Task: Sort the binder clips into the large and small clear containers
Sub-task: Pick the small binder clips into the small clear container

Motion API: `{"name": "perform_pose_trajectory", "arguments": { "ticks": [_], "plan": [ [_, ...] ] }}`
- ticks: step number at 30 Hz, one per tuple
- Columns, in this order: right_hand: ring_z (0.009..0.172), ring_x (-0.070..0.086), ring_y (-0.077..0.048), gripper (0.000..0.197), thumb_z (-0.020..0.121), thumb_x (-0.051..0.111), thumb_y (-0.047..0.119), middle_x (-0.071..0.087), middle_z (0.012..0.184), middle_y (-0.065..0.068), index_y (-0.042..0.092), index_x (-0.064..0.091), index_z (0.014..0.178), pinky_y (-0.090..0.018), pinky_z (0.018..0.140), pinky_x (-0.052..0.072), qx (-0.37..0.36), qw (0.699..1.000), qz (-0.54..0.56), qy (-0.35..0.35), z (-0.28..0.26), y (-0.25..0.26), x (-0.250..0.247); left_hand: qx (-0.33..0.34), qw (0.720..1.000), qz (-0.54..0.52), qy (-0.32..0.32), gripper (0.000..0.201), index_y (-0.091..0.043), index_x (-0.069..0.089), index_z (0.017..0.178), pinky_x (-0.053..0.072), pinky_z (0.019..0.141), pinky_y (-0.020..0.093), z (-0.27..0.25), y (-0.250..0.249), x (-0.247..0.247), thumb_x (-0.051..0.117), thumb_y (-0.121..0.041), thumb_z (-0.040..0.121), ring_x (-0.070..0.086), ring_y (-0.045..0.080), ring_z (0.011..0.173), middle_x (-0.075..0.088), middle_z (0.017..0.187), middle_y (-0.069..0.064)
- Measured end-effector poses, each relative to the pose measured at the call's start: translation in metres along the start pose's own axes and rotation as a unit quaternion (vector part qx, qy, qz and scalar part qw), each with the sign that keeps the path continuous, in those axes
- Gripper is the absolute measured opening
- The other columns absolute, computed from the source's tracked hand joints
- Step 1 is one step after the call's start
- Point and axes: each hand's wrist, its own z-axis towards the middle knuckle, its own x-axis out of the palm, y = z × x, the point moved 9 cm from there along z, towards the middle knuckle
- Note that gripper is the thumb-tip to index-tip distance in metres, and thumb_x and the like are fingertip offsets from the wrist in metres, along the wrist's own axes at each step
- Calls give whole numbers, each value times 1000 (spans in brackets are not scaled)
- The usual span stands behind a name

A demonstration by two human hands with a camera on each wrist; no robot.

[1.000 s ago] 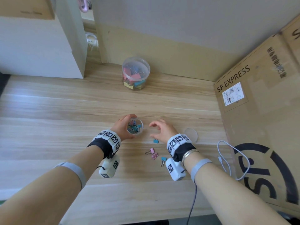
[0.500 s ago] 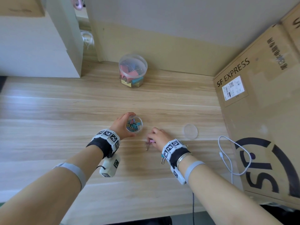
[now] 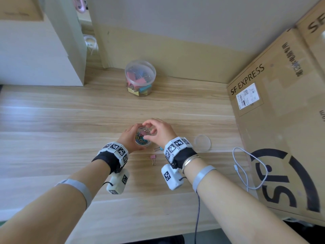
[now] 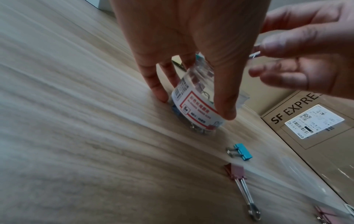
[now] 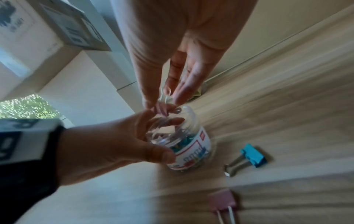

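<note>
- Where the wooden worktop (image 3: 52, 120) meets its right edge, a big cardboard box (image 3: 281, 129) printed "SF EXPRESS" leans over it, and a white cabinet (image 3: 35, 59) stands at the far left.
- A white cable (image 3: 241, 166) loops on the worktop just beside the box.
- At the back of the worktop, near the wall, stands the large jar (image 3: 140, 78), clear, with a lid on it and large coloured clips inside.
- The left hand (image 3: 129, 140) grips the small jar (image 3: 142, 139), thumb on the near side and fingers curled round the far side; the jar stands upright on the worktop, open at the top and part filled with small coloured clips.
- The right hand (image 3: 158, 132) hovers over the mouth of the small jar, thumb and forefinger pinching a small pink clip (image 5: 164, 108) at the rim, the other fingers loosely spread.
- A round clear lid (image 3: 202, 143) lies flat to the right of the right wrist.
- A blue clip (image 4: 239, 153) lies on the worktop just beside the small jar, on the near right.
- A pink clip (image 3: 153, 158) lies a little nearer the person, between the two wrists, with its wire handles pointing toward the person.
</note>
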Motion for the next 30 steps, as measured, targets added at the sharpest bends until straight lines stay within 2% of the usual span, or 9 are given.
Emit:
{"name": "perform_pose_trajectory", "arguments": {
  "ticks": [4,7,9,13,18,23,25,28,30],
  "plan": [
    [83,57,-11,34,82,68,22,54,117,2,19,56,113,-27,87,51,66,997,-27,-13,-8,-38,-3,-3,1000,-12,2,86,-17,39,132,38,107,41,-4,7,-3,84,-16,59,49,26,121,49,136,5],
    [98,56,-15,31,80,69,20,54,117,-1,20,59,110,-30,94,48,105,981,-128,104,-20,-73,24,-7,1000,-18,0,86,-20,39,131,40,106,43,-6,11,-4,85,-17,58,48,26,121,49,135,4],
    [101,57,-18,29,78,70,15,55,113,-2,20,62,105,-28,90,47,96,965,-193,148,-26,-84,38,-7,1000,-19,0,86,-20,39,131,40,106,43,-6,12,-4,84,-16,58,48,26,121,50,134,4],
    [97,59,-22,12,81,64,12,60,106,-4,13,64,93,-28,82,47,90,970,-192,117,-25,-81,38,-5,1000,-25,0,86,-20,39,131,41,105,44,-6,11,-3,85,-16,58,51,26,119,49,135,4],
    [80,61,-18,9,79,67,12,65,94,-3,13,65,88,-33,81,54,37,998,-47,-24,-8,-33,3,-12,999,-32,3,89,-21,38,132,44,103,45,-5,11,-3,86,-17,56,53,27,117,49,135,4],
    [73,55,-14,15,82,68,20,60,93,0,11,60,91,-28,75,49,4,999,-47,-6,-1,-15,8,-9,1000,-8,5,89,-16,38,133,40,107,42,-6,10,-5,85,-17,58,48,28,123,49,136,7],
    [78,53,-13,12,84,65,21,59,89,0,11,61,89,-30,80,50,23,995,-85,41,-8,-29,22,-12,1000,-8,5,88,-17,37,133,40,107,41,-9,13,-7,84,-16,59,47,26,124,49,137,6],
    [93,54,-16,30,77,73,29,55,110,-1,18,62,103,-34,89,49,50,970,-161,175,-26,-52,57,-15,1000,-11,5,87,-18,38,133,40,107,43,-11,17,-9,84,-16,59,47,26,124,48,136,5],
    [99,54,-21,34,75,75,27,48,117,-1,17,60,105,-35,89,49,43,958,-198,205,-32,-56,71,-16,1000,-12,6,87,-19,38,133,40,106,44,-11,18,-9,85,-17,59,47,26,123,48,136,5]
  ]
}}
